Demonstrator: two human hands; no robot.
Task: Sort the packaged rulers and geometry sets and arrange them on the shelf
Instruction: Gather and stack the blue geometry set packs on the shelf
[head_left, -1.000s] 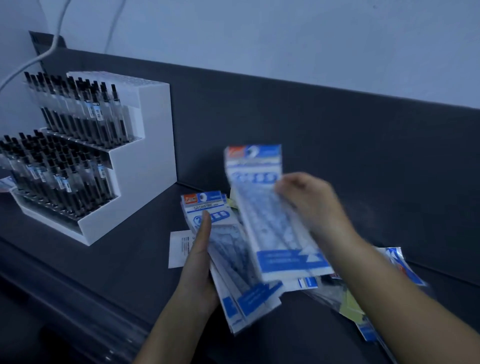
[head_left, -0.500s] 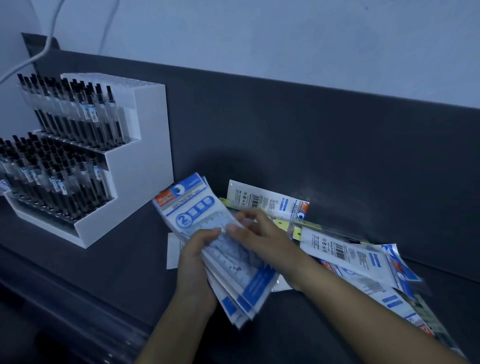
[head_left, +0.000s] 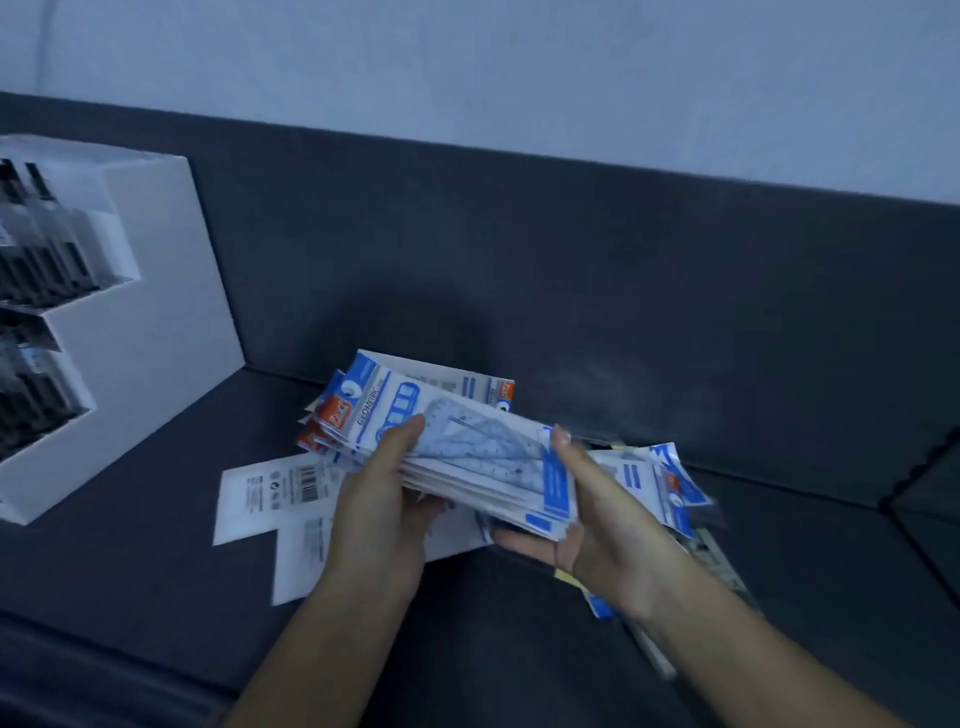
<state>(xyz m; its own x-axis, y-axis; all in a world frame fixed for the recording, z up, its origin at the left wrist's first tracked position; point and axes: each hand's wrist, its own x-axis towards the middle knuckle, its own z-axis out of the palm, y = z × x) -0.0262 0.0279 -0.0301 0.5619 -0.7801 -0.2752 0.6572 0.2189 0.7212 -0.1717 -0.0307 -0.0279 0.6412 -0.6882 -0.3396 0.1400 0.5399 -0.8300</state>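
Observation:
A stack of blue-and-white geometry set packs (head_left: 467, 447) lies across both my hands above the dark shelf (head_left: 156, 519). My left hand (head_left: 379, 514) grips the stack's near long edge, thumb on top. My right hand (head_left: 597, 525) grips its right end, fingers underneath and thumb over the top. Two white packs (head_left: 270, 493) lie face down on the shelf under my left hand. A loose pile of more packs (head_left: 670, 483) lies on the shelf behind my right hand.
A white tiered pen display stand (head_left: 130, 322) with several black pens stands at the left on the shelf. The shelf's dark back panel (head_left: 571, 270) rises right behind the packs. A seam in the shelf shows at the far right.
My right hand moved from on top of the stack to its right end, and the stack turned to lie level across both hands. The view shifted right and closer.

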